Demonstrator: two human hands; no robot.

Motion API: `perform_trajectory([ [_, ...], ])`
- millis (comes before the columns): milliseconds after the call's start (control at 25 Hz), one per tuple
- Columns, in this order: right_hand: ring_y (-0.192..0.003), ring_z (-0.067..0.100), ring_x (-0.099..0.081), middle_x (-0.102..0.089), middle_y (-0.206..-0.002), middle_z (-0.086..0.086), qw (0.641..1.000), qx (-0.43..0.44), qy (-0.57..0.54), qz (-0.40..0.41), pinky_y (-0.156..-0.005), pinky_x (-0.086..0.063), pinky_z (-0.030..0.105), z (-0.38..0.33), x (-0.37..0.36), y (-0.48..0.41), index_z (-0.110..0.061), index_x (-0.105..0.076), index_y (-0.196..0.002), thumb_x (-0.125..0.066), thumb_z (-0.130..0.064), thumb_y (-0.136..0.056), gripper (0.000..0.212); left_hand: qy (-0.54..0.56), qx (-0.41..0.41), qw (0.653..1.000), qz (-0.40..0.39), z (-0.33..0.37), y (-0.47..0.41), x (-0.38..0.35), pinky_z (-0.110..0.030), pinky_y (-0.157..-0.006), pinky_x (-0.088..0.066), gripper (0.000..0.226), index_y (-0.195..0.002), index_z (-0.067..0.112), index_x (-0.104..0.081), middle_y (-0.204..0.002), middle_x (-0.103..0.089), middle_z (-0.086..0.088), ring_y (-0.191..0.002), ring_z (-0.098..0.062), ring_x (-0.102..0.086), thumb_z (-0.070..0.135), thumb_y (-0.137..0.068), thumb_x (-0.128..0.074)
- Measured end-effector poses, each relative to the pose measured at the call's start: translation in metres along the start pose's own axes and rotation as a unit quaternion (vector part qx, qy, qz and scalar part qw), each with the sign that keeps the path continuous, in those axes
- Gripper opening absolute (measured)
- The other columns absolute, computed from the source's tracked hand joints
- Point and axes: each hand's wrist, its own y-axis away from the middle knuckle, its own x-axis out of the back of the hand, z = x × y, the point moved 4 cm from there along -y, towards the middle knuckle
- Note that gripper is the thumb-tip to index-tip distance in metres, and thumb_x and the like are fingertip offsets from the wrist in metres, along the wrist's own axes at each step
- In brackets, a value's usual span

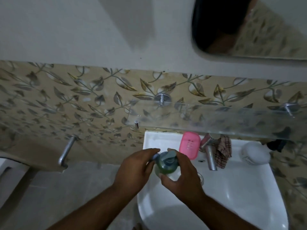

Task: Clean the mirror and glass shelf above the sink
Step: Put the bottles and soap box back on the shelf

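Over the left rim of the white sink [232, 188] I hold a green pump bottle [166, 164] with a grey pump head. My right hand [181, 176] wraps the bottle's body from the right. My left hand [136, 168] has its fingertips on the pump spout. Above the sink runs the glass shelf [216, 118], bare and smeared, on chrome brackets. The mirror [249, 27] hangs at the top right, and its lower left corner shows a dark reflection.
A pink soap case [189, 147] lies on the sink's back ledge beside a chrome tap [210, 156]. A checked cloth [222, 152] hangs by the tap, and a white round container [255, 152] stands at the right. A chrome bar [66, 151] juts from the tiled wall at left.
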Motion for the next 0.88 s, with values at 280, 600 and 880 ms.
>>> perform_trajectory([
  [280,-0.115,0.019,-0.071,-0.07,-0.13,0.006,0.989,0.113,-0.055,0.078,-0.099,-0.06,0.025,-0.09,0.072,-0.063,-0.019,-0.056,-0.144,-0.083,-0.043,-0.078,0.075,-0.093,-0.15,0.976,0.129,0.102,-0.046,0.104,-0.026,-0.092,-0.05,0.046,-0.144,0.015,-0.065,-0.126,-0.076,-0.001,-0.11,-0.011,-0.063,0.024,-0.099,-0.064],
  [600,-0.122,0.011,-0.056,-0.067,-0.144,0.008,0.991,0.062,-0.032,0.113,-0.111,-0.051,0.033,-0.102,0.078,-0.158,-0.011,-0.057,-0.154,-0.094,-0.017,-0.083,0.08,-0.124,-0.014,0.987,0.102,0.098,-0.151,0.106,-0.042,-0.104,-0.052,0.049,-0.15,0.019,-0.058,-0.14,-0.069,-0.012,-0.126,-0.034,-0.064,0.018,-0.101,-0.061],
  [880,-0.142,0.028,-0.056,-0.058,-0.157,0.011,0.994,0.071,-0.007,0.082,-0.12,-0.051,0.045,-0.081,0.07,-0.164,-0.015,-0.045,-0.163,-0.095,-0.023,-0.082,0.095,-0.075,0.005,0.988,0.135,0.084,-0.146,0.092,-0.037,-0.095,-0.056,0.056,-0.149,0.024,-0.052,-0.135,-0.071,-0.007,-0.118,-0.029,-0.069,0.021,-0.096,-0.069],
])
